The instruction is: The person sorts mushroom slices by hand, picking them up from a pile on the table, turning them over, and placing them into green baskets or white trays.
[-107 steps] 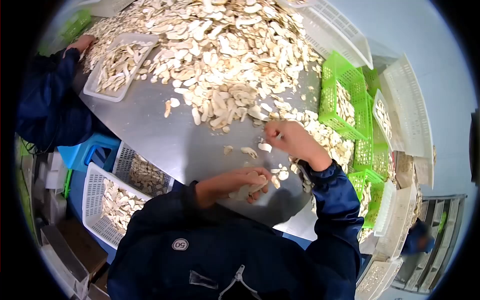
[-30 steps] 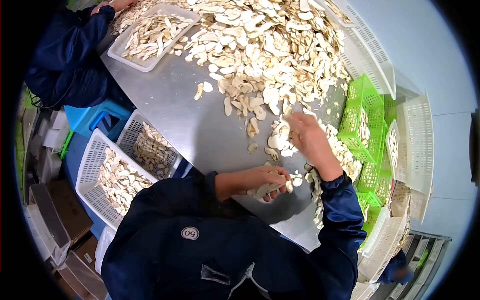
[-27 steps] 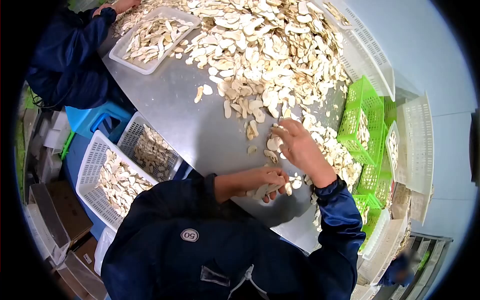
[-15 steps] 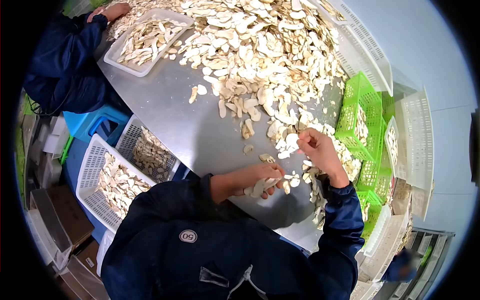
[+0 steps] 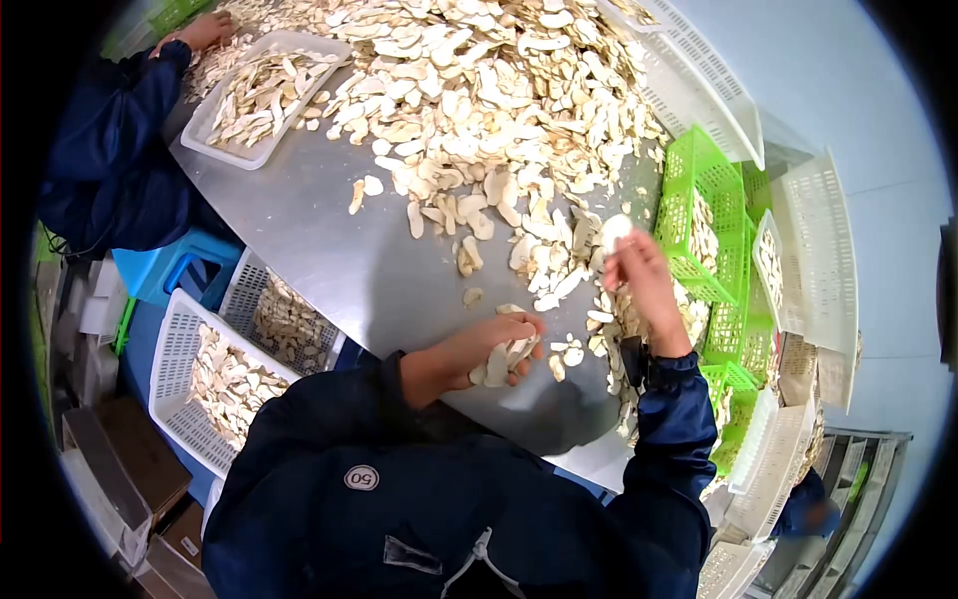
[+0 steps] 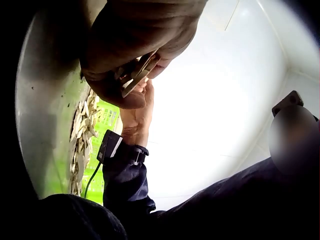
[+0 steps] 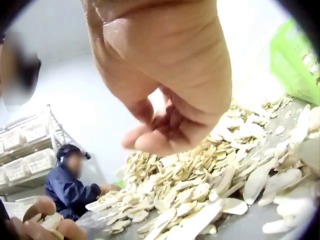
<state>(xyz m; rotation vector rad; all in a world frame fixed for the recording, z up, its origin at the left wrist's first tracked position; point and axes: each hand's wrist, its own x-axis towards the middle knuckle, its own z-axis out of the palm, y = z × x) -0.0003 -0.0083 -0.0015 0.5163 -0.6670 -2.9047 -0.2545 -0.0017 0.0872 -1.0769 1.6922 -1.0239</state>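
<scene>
Pale, mushroom-like slices (image 5: 464, 75) form a large heap on the metal table. Low over the near part of the table, my left hand (image 5: 489, 344) grips a small stack of slices (image 5: 499, 367); the stack's edges also show between its fingers in the left wrist view. My right hand (image 5: 647, 280) is above scattered slices at the right. Its fingers (image 7: 165, 137) are curled, with no slice visible between them in the right wrist view. One bright slice (image 5: 616, 232) lies just beyond its fingertips in the head view; contact cannot be told.
A white tray (image 5: 257, 150) of slices stands at the upper left, near another person's hand (image 5: 205, 30). Green baskets (image 5: 679, 215) and white crates (image 5: 818, 250) line the right side. A white crate (image 5: 180, 404) with slices stands lower left, beside a blue stool (image 5: 150, 270).
My right hand has moved forward from the nearer slices, and a bright slice now shows beyond its fingertips. My left hand keeps its stack; the whole head view has shifted slightly.
</scene>
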